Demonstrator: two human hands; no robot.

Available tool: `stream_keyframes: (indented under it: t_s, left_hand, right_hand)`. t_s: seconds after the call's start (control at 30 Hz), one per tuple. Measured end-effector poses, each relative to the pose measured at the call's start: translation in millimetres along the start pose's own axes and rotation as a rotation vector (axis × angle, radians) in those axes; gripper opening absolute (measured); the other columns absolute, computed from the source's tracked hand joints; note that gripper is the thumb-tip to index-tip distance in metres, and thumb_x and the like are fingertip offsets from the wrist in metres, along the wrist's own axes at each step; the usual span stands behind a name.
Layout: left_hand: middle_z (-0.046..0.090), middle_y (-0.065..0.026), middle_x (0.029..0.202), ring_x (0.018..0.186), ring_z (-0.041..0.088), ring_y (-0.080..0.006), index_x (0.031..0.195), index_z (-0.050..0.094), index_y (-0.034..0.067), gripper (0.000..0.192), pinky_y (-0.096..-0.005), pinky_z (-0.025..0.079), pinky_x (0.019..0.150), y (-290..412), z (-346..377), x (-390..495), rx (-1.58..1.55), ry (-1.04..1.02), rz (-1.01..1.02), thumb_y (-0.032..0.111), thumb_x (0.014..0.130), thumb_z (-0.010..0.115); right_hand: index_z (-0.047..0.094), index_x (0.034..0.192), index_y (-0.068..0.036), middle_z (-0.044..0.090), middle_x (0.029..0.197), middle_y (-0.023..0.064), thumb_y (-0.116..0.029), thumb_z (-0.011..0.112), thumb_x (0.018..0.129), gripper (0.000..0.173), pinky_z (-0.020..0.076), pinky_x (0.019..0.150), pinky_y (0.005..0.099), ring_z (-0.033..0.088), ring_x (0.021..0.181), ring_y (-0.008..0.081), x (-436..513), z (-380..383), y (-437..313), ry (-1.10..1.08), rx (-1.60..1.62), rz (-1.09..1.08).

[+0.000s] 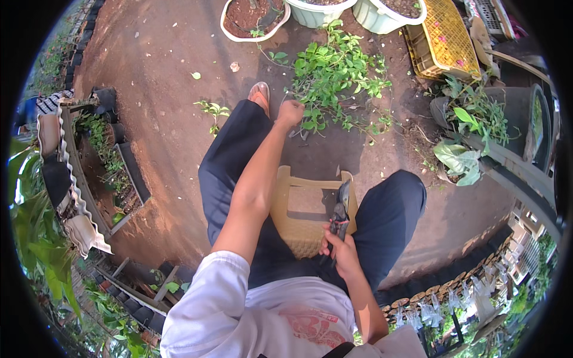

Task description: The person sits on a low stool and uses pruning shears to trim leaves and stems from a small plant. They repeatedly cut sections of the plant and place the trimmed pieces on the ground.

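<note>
My left hand reaches forward to the near left side of a heap of leafy green cuttings on the ground. Its fingers are curled by the thin stems; whether they grip one is hidden. In my right hand, close to my lap, is a pair of pruning shears. Their dark blades point away from me, and a reddish part shows near the pivot. Beneath the shears is a tan plastic stool with a woven-pattern surface, between my legs.
White pots of soil stand beyond the cuttings, beside a yellow plastic crate. A potted plant with broad leaves is at the right. A leafy sprig lies left of my sandalled foot. Corrugated sheeting edges a bed at left.
</note>
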State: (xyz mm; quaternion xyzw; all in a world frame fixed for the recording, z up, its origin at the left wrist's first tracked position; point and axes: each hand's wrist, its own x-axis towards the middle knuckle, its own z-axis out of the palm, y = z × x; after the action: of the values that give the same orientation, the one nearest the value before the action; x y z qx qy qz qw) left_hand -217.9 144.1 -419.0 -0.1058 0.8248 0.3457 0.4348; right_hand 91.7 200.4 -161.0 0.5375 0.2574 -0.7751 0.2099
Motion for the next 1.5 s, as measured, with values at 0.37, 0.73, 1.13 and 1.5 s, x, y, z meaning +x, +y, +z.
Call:
stream_keyframes:
  t_s: [0.37,0.73,1.13,1.5]
  left_hand:
    - [0.054,-0.0200,0.128,0.118,0.052,-0.0356,0.129,0.051,0.002,0.052,-0.0409,0.042,0.098,-75.0,-12.8,142.9,0.289,0.243,0.289,0.021,0.082,0.064]
    - [0.063,-0.0173,0.116,0.110,0.056,-0.0355,0.105,0.067,0.002,0.041,-0.0438,0.047,0.090,-16.1,-12.3,109.9,0.702,0.078,0.254,0.034,0.079,0.072]
    - [0.066,0.0012,0.091,0.077,0.054,-0.0122,0.101,0.066,0.012,0.028,-0.0367,0.051,0.074,23.5,-35.0,-141.9,-0.660,-0.402,-0.249,0.032,0.083,0.072]
    - [0.060,0.0010,0.080,0.066,0.054,-0.0060,0.109,0.063,0.002,0.026,-0.0232,0.049,0.062,52.3,-33.6,-349.4,-0.737,-0.108,0.418,0.021,0.092,0.064]
  right_hand:
    - [0.049,0.120,-0.001,0.051,0.070,0.0051,-0.011,0.051,0.094,0.027,0.0439,0.063,0.0314,0.049,0.059,0.0140,26.8,6.4,-20.6,0.123,-0.055,0.189]
    - [0.050,0.117,-0.001,0.050,0.069,0.0045,-0.010,0.051,0.093,0.025,0.0429,0.061,0.0303,0.049,0.058,0.0135,33.0,7.8,-23.6,0.118,-0.114,0.161]
    - [0.051,0.115,-0.001,0.049,0.068,0.0032,-0.013,0.054,0.093,0.025,0.0399,0.058,0.0280,0.047,0.057,0.0122,-5.9,-0.1,-7.3,-0.105,-0.062,-0.300]
    - [0.049,0.118,0.002,0.048,0.071,0.0029,-0.008,0.051,0.095,0.025,0.0397,0.058,0.0253,0.045,0.060,0.0098,-78.7,-6.0,-19.7,-0.095,-0.112,-1.062]
